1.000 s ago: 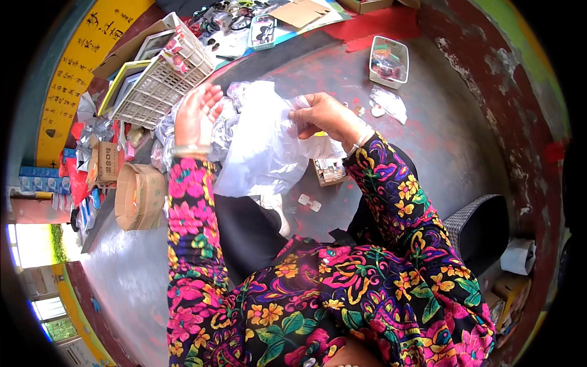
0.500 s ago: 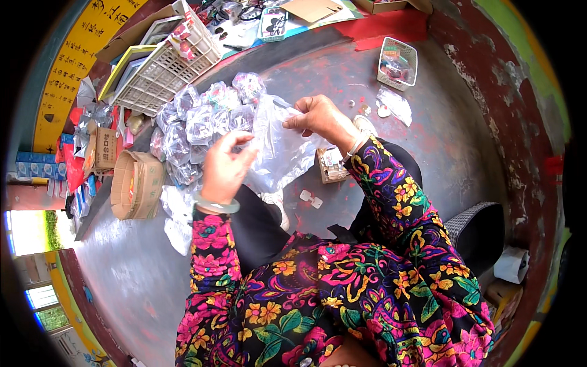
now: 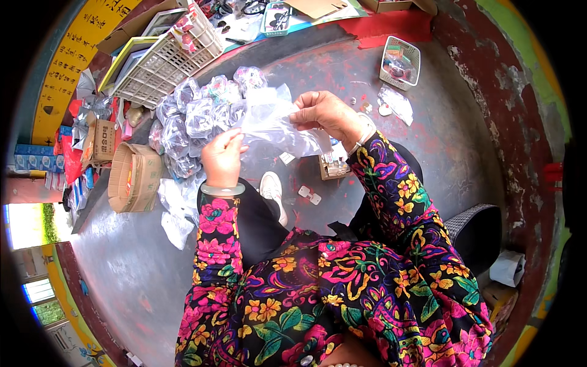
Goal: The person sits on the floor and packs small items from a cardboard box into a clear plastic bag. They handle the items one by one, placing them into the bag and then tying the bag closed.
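1 clear bag [image 3: 275,128] hung mid-scene: R hand [image 3: 327,116] pinched its right side; L hand [image 3: 221,159] was at its left edge, couldn't tell grip. 1 big basket [image 3: 162,73] stood far left. Floor [image 3: 428,165] was grey w/ red specks; right wall [image 3: 516,153] dark red.

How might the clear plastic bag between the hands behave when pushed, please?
The clear plastic bag is probably floppy, since it creases loosely between the left hand and the right hand. It is likely light, as its film looks thin and see-through.
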Demonstrator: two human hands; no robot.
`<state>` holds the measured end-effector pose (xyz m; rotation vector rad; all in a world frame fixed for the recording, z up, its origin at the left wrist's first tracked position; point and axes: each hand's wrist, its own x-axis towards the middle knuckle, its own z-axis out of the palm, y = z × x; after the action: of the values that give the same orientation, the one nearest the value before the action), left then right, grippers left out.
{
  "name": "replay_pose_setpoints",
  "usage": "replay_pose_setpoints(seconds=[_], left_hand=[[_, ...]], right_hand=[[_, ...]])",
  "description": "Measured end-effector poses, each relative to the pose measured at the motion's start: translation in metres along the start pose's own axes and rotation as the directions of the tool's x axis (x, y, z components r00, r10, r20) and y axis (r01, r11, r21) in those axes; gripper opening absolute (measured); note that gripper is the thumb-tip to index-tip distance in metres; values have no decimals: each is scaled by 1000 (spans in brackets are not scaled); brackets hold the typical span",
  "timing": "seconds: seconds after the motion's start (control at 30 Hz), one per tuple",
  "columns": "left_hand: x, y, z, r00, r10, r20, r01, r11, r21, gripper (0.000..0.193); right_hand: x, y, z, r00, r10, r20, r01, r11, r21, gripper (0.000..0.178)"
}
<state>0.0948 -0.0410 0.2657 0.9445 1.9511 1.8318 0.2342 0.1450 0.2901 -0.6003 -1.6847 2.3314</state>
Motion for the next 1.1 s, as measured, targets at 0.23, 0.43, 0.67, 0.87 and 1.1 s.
replay_pose_setpoints(seconds=[0.23, 0.43, 0.67, 0.87, 1.1], left_hand=[[20, -14, -72, 966, -50, -255, 29, 996, -85, 13], [15, -93, -177, 870, -177, -461, 187, 982, -25, 15], [-13, -207, -256, 655, -331, -679, 538, 835, 112, 18], [-4, -207, -248, 628, -225, -745, 776, 250, 578, 37], [49, -33, -75, 910, -303, 283, 373, 896, -240, 48]], right_hand=[[5, 5, -4, 982, -65, -180, 82, 993, 87, 9], [8, 10, -12, 968, -108, -225, 129, 988, 80, 11], [11, 8, -6, 977, -95, -193, 102, 994, 27, 14], [5, -1, 7, 989, -120, -90, 112, 990, -84, 16], [-14, -17, 19, 955, -92, 283, 139, 979, -151, 19]])
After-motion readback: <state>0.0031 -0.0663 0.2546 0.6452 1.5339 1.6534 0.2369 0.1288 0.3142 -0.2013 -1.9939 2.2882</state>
